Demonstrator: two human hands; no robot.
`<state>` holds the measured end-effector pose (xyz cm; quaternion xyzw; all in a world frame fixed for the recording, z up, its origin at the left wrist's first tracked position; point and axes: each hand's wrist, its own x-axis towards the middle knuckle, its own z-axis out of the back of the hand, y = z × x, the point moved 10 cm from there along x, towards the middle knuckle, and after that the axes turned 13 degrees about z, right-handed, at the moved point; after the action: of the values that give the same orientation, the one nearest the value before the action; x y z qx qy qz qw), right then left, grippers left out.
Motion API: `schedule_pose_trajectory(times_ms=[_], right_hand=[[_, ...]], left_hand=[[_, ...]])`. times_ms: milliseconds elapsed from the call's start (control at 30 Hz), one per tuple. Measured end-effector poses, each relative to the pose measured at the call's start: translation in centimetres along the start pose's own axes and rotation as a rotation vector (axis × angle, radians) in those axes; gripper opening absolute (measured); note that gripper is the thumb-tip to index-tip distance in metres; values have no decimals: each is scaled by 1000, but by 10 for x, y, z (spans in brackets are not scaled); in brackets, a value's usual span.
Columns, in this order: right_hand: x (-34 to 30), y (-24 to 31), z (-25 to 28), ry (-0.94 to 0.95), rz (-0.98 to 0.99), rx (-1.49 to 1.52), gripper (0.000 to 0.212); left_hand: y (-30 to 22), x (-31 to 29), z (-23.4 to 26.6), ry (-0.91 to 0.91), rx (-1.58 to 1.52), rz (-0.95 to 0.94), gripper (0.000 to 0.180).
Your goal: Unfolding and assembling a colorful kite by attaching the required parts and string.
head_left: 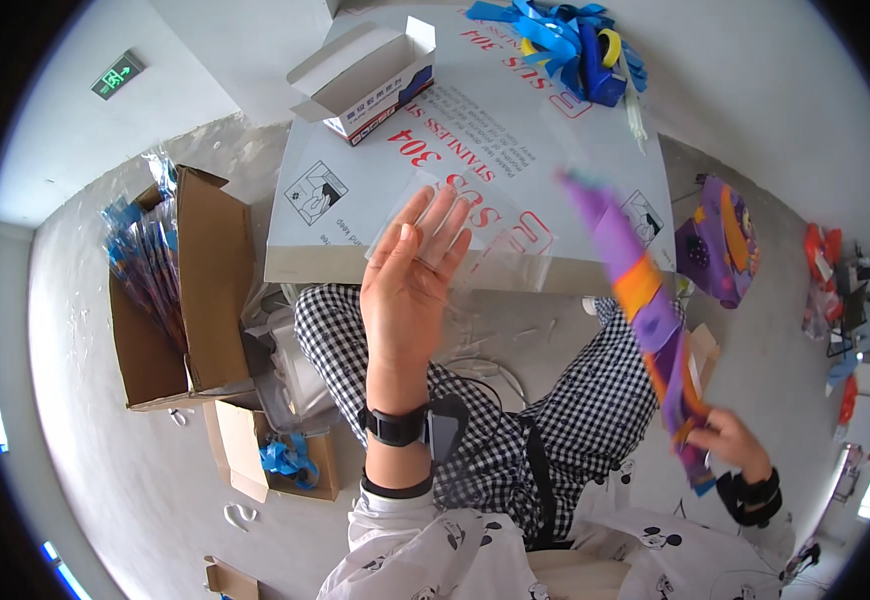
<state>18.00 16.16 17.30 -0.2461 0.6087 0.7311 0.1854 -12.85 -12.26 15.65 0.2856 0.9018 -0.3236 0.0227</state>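
Note:
My left hand [410,280] is palm up over the near edge of the table, its fingers stretched out and slightly apart. Clear plastic [505,255], seemingly a thin bag, lies about those fingertips; I cannot tell whether they are inside or on top of it. Off to the right, my right hand [730,442] is closed round the lower end of a long, folded strip of purple and orange printed cloth [640,290]. The cloth slants up and left toward the table, its far tip smeared by motion.
On the table [345,235] stand an open white carton [365,85] and a heap of blue ribbons [555,35] with a tape dispenser [603,70]. Left are a cardboard box [215,290] of bagged items and a smaller box [240,445]. Purple printed cloth [720,240] hangs right.

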Motion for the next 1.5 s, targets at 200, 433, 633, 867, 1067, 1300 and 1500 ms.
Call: schedule_pose_trajectory(times_ms=[200,433,633,867,1067,1300,1500], right_hand=[[-24,-66,-25,123,-92,-141,37],[-30,-74,-35,149,-95,-83,38],[-21,-48,-41,205,-110,-244,37],[-20,-47,-42,119,-50,-87,33],[-5,-22,-39,20,37,-212,23],[-5,-12,-31,-115,100,-351,21],[-17,-36,-28,-112,107,-224,24]], left_hand=[[0,2,3,61,-31,45,48],[1,-2,4,85,-53,66,48],[2,-9,-2,127,-54,109,49],[11,-16,-16,154,56,203,51],[25,-22,-30,216,67,268,52],[32,-19,-21,238,-89,308,53],[31,-22,-19,302,-333,299,53]])
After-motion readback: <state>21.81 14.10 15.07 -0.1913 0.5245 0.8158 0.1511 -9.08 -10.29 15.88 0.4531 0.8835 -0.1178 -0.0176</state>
